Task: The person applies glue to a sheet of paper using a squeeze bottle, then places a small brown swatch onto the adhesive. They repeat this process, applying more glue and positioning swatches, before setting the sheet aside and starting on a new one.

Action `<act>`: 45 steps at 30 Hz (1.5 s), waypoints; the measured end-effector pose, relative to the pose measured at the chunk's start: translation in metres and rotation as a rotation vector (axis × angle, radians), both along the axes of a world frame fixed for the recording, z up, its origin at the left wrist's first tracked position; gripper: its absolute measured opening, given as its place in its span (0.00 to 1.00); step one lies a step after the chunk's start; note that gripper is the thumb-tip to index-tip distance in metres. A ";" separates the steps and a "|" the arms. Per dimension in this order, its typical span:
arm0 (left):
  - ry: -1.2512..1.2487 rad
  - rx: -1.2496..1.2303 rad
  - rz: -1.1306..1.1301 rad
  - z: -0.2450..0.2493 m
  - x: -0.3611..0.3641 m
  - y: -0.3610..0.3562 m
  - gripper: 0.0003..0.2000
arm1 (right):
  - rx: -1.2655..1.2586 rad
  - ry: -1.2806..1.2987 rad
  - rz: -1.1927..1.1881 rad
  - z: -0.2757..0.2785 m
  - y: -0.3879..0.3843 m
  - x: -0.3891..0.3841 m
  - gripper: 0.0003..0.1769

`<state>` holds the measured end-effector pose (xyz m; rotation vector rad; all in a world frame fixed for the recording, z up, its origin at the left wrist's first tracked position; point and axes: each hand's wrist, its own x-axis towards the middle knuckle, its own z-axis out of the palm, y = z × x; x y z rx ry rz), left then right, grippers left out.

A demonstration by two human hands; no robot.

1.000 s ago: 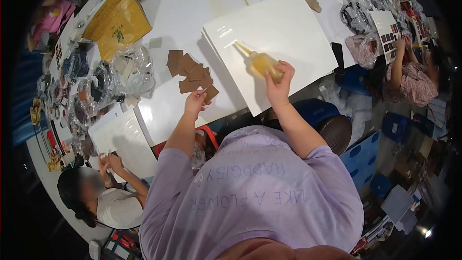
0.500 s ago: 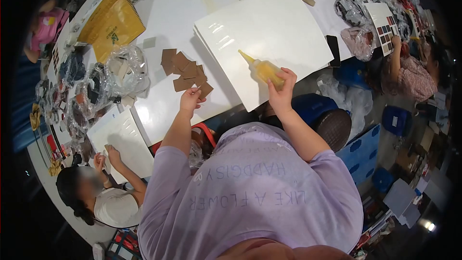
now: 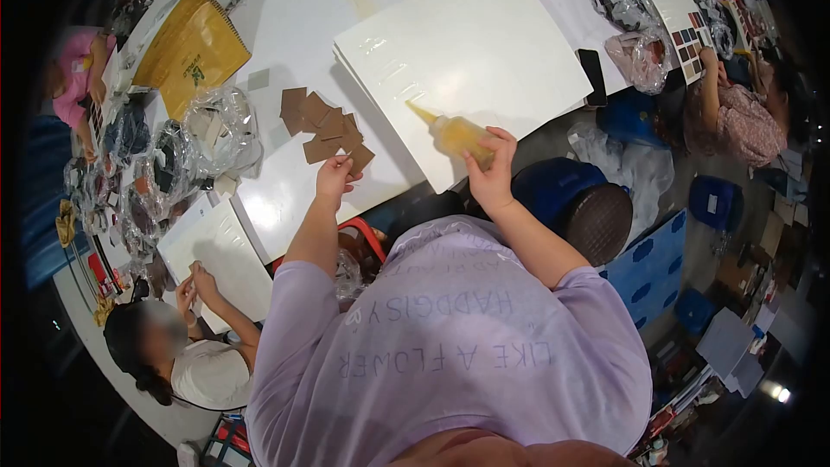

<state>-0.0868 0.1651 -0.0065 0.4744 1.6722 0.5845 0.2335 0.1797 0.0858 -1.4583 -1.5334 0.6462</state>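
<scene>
My right hand (image 3: pixel 492 175) is wrapped round a clear glue bottle (image 3: pixel 464 137) with yellowish contents and a long pointed nozzle. The bottle lies tilted, its tip facing left over the white sheets (image 3: pixel 493 43). Short glossy streaks run along the left side of the top sheet. Beside those sheets, several brown swatches (image 3: pixel 328 124) lie overlapping on the white table (image 3: pixel 294 43). My left hand (image 3: pixel 337 178) is at the near edge of this pile with fingertips pinched together. A small pale bit shows at the fingertips, too small to name.
A yellow envelope (image 3: pixel 192 52) and plastic bags of swatches (image 3: pixel 216 130) cover the left side. A dark phone-like slab (image 3: pixel 591 78) sits by the sheets' right corner. Co-workers sit at lower left (image 3: pixel 212 372) and right (image 3: pixel 735 125). A blue stool (image 3: pixel 558 186) stands below the table edge.
My right hand has brought the glue bottle left and slightly nearer me, its nozzle now lower along the sheet's left side. My left hand stays by the brown swatches. The whole view has shifted slightly.
</scene>
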 end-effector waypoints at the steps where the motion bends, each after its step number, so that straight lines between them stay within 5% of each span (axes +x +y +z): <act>1: -0.007 0.002 0.003 -0.002 -0.001 -0.002 0.08 | -0.023 0.051 0.024 0.005 -0.004 -0.005 0.21; 5: -0.025 0.016 0.010 -0.007 -0.003 -0.002 0.09 | -0.008 0.177 -0.021 0.010 -0.014 0.012 0.21; 13: -0.024 0.013 0.007 -0.003 -0.002 -0.001 0.10 | 0.022 -0.018 0.052 0.008 -0.031 0.017 0.20; 17: -0.037 0.015 0.014 -0.002 -0.001 -0.001 0.09 | 0.008 0.139 -0.029 0.008 -0.038 0.026 0.19; 22: -0.027 0.015 -0.001 -0.004 -0.002 -0.001 0.09 | 0.027 -0.035 -0.033 0.012 -0.043 0.037 0.19; 29: -0.033 0.022 -0.002 -0.006 -0.004 -0.002 0.09 | -0.014 0.165 -0.045 0.016 -0.061 0.048 0.20; 33: -0.046 0.010 0.023 -0.005 -0.002 -0.001 0.08 | -0.025 -0.077 -0.058 0.020 -0.069 0.061 0.19; 38: -0.045 0.011 0.027 -0.005 -0.002 -0.002 0.08 | -0.031 -0.019 0.119 0.022 -0.078 0.051 0.21; 45: -0.053 0.019 0.007 -0.009 -0.004 -0.002 0.09 | -0.029 -0.024 -0.025 0.020 -0.087 0.074 0.19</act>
